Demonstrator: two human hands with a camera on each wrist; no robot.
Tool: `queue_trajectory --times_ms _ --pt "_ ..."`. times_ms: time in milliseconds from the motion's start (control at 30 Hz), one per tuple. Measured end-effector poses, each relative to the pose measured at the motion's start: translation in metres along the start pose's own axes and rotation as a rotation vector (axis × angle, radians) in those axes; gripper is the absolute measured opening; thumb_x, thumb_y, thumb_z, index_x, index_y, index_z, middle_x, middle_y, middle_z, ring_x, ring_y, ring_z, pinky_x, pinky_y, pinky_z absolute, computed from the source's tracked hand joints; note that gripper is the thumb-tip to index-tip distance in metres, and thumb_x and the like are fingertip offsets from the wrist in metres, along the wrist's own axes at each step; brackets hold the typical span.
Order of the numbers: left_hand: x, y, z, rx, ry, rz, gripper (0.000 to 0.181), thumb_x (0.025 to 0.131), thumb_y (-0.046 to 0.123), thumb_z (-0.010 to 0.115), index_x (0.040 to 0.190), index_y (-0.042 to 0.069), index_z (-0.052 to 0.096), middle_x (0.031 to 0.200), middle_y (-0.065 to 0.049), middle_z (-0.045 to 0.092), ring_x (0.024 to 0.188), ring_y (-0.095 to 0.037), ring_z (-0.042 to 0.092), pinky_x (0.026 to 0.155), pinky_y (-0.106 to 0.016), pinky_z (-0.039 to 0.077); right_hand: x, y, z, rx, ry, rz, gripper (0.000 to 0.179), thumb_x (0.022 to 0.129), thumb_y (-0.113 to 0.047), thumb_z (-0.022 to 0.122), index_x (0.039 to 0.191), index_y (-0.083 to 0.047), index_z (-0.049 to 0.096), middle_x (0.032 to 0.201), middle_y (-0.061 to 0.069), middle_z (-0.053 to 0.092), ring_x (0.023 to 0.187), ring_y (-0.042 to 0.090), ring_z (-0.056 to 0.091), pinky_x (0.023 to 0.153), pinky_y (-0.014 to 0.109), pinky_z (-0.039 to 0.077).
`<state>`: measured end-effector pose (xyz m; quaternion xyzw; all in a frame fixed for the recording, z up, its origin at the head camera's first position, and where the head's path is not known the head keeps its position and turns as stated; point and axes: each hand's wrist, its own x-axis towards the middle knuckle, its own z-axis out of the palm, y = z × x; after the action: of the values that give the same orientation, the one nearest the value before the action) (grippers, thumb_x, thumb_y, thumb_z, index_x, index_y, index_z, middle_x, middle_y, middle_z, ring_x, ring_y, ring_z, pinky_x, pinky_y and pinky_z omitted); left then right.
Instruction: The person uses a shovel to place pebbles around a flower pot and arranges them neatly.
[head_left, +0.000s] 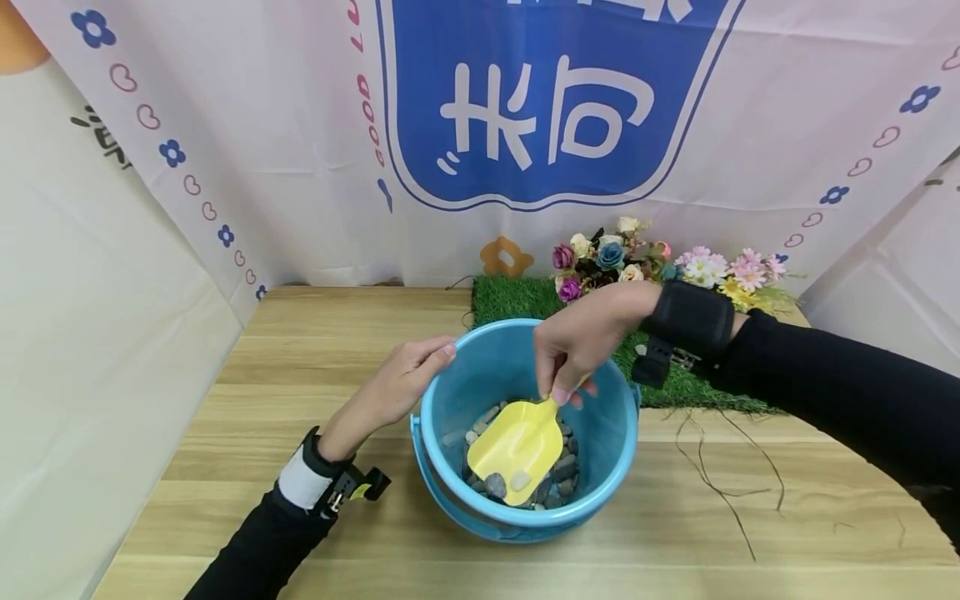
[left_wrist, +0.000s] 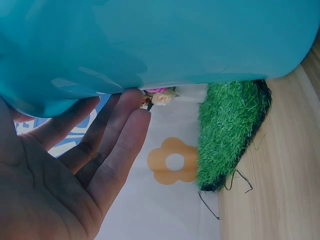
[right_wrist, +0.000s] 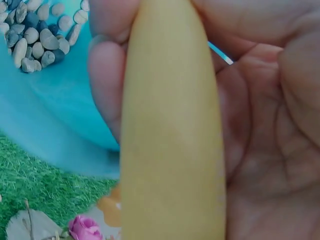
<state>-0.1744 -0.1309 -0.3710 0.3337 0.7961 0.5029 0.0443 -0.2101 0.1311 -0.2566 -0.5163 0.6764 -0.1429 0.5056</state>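
Note:
My right hand point(head_left: 581, 333) reaches into a blue bucket point(head_left: 517, 522) and grips the handle of a yellow toy shovel point(head_left: 525, 442). The shovel's blade tilts down over pebbles point(head_left: 564, 475) on the bucket's bottom, and a dark and a pale pebble lie near its front edge. Close up in the right wrist view, the yellow handle point(right_wrist: 172, 125) runs between fingers and palm. My left hand point(head_left: 397, 379) rests against the bucket's left rim, thumb at the edge. From the left wrist, its fingers point(left_wrist: 122, 145) look extended along the bucket's outer wall.
Behind the bucket lies a green artificial grass mat point(head_left: 510, 296), with artificial flowers point(head_left: 611, 258) at the back. Thin dark twigs point(head_left: 712, 483) lie on the wooden tabletop point(head_left: 330, 333) at right. A printed cloth point(head_left: 315, 167) hangs behind. The bucket's handle point(head_left: 442, 492) hangs down its near side.

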Motion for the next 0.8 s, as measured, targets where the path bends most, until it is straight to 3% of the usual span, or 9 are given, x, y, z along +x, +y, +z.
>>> queue_trajectory --times_ms 167,367,600,800 --pt "0.000 0.000 0.000 0.004 0.003 -0.010 0.035 0.102 0.028 0.035 0.124 0.012 0.056 0.100 -0.004 0.066 0.076 -0.014 0.065 0.059 -0.031 0.056 -0.015 -0.002 0.001 0.016 0.026 -0.004 0.027 0.096 -0.019 0.050 0.074 -0.008 0.062 0.073 0.011 0.060 0.064 0.025 0.057 0.062 0.039 0.052" --pt "0.000 0.002 -0.001 0.008 -0.001 -0.020 0.035 0.102 0.029 0.035 0.125 0.012 0.055 0.100 -0.005 0.066 0.076 -0.015 0.065 0.060 -0.031 0.056 -0.040 -0.001 0.004 0.038 0.087 0.082 0.023 0.095 -0.020 0.053 0.083 -0.010 0.069 0.075 0.007 0.065 0.065 0.024 0.060 0.060 0.034 0.055" --pt "0.000 0.002 -0.001 0.012 0.001 -0.025 0.035 0.102 0.029 0.035 0.126 0.014 0.056 0.099 -0.003 0.066 0.075 -0.014 0.065 0.061 -0.031 0.056 -0.069 0.008 0.014 0.054 0.140 0.101 0.023 0.096 -0.024 0.050 0.086 -0.018 0.070 0.073 -0.001 0.064 0.059 0.018 0.057 0.052 0.023 0.049" --pt "0.000 0.002 -0.001 -0.004 -0.001 -0.031 0.035 0.102 0.029 0.035 0.126 0.014 0.055 0.099 -0.004 0.066 0.075 -0.017 0.065 0.062 -0.032 0.056 -0.094 0.018 0.022 0.070 0.204 0.090 0.019 0.096 -0.022 0.051 0.092 -0.022 0.070 0.075 -0.001 0.064 0.058 0.019 0.058 0.054 0.027 0.053"
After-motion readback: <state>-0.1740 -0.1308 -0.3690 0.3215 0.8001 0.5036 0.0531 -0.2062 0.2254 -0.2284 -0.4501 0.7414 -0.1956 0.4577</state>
